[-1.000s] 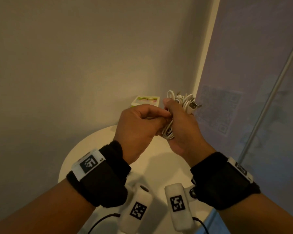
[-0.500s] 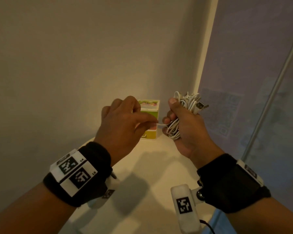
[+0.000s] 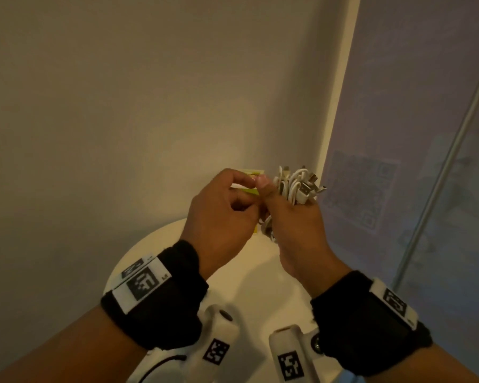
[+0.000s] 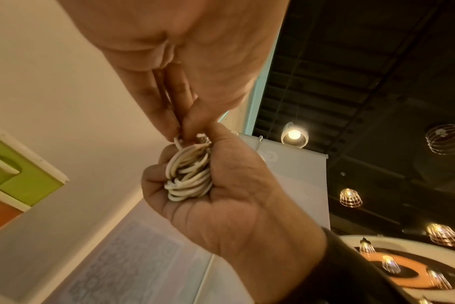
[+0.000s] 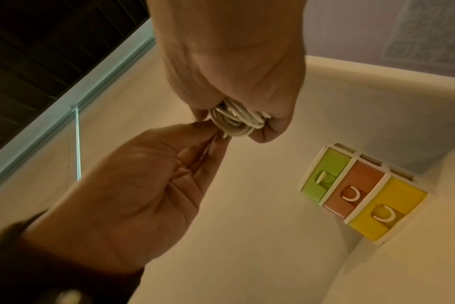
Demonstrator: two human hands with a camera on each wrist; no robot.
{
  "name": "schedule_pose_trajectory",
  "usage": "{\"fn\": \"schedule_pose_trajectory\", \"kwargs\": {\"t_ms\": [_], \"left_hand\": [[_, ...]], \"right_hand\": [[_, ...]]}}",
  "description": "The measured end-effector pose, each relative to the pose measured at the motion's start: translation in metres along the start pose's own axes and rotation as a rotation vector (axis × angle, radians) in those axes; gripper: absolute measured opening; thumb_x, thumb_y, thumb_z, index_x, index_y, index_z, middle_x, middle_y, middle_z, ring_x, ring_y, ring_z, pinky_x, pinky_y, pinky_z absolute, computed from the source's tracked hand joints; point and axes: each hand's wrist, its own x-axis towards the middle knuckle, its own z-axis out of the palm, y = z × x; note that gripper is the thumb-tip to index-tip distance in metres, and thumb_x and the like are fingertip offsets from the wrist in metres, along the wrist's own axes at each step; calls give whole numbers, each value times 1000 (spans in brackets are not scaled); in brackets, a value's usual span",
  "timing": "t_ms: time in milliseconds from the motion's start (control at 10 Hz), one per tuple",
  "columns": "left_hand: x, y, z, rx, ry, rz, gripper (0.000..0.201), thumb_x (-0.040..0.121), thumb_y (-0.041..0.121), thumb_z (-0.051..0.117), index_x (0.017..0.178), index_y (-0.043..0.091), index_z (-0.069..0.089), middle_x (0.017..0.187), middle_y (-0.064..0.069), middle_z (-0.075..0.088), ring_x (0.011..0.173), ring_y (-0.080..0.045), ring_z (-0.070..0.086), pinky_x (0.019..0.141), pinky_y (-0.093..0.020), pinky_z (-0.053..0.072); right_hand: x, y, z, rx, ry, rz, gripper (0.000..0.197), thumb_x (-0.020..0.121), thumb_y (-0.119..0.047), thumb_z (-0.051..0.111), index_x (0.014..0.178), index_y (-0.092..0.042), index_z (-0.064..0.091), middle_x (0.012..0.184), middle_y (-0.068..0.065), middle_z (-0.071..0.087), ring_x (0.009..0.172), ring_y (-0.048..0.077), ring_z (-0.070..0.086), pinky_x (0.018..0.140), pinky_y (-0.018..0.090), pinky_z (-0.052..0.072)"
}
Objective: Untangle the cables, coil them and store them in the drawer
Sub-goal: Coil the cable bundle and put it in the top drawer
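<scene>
Gripping: the person's right hand (image 3: 296,228) curls its fingers round a bundle of white coiled cables (image 3: 295,189), held in the air above a round white table (image 3: 249,275).
Connectors: metal plug ends stick up out of the top of the bundle, past the right thumb.
Pinching: the left hand (image 3: 221,217) has its thumb and fingertips closed on a loose white cable strand at the bundle's side, its knuckles just beside the right thumb.
From below: the left wrist view shows the loops (image 4: 190,174) packed into the right palm (image 4: 221,195).
Storage: a small white-framed chest with green, orange and yellow drawers (image 5: 361,193) stands on the table by the wall, all three fronts shut, well apart from the cables.
Wrists: black bands with printed square markers.
</scene>
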Motion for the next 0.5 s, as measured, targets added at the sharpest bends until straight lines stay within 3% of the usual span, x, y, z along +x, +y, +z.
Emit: {"fn": "schedule_pose_trajectory", "kwargs": {"t_ms": [100, 200, 300, 400, 500], "left_hand": [[-11, 2, 6, 43, -59, 33, 24, 86, 12, 66, 101, 28, 55, 69, 6, 74, 67, -5, 68, 60, -8, 48], [-18, 1, 9, 123, -173, -4, 27, 88, 9, 61, 105, 29, 55, 75, 9, 75, 70, 2, 66, 59, -5, 47], [-18, -1, 7, 164, -137, -123, 25, 86, 31, 63, 107, 30, 50, 84, 10, 72, 76, 0, 66, 59, -14, 49], [-16, 0, 17, 59, -120, -203, 70, 70, 62, 70, 122, 34, 32, 100, 21, 58, 91, 2, 61, 63, -11, 47], [-10, -2, 27, -12, -146, -192, 86, 68, 59, 73, 136, 35, 27, 117, 20, 57, 105, -1, 60, 81, -17, 51]], "right_hand": [[-1, 1, -6, -42, -4, 56, 9, 89, -29, 64, 87, -24, 70, 73, 6, 71, 71, 25, 65, 60, 38, 52], [-3, 8, -12, -63, -14, 53, 13, 92, -19, 59, 89, -26, 69, 70, -1, 72, 71, 24, 65, 61, 38, 54], [-6, 10, -17, -85, -98, 89, 18, 96, -13, 50, 104, -11, 65, 64, -5, 66, 57, 12, 60, 45, 19, 46], [-9, 18, -17, -313, -255, 62, 29, 100, -22, 33, 99, -8, 59, 63, -2, 65, 48, 6, 60, 42, 13, 46], [-17, 25, -17, -237, -299, 162, 23, 96, -14, 50, 82, -33, 51, 73, -19, 52, 59, -7, 55, 56, 1, 43]]}}
